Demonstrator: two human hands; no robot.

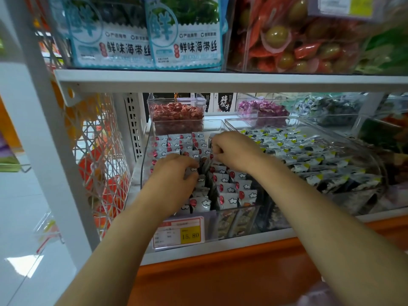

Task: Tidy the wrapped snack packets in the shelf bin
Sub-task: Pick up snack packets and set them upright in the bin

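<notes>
bin: clear bin on the lower shelf, price tag on its front | packets: white snack packets with red dot and cloud, in rows inside the bin | left hand: fingers curled around packets in the middle | right hand: just behind, pinching a packet top

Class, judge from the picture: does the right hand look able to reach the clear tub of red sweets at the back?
Probably yes: the right hand, pinching snack packets at the far end of the bin, has nothing between it and the tub just beyond.
</notes>
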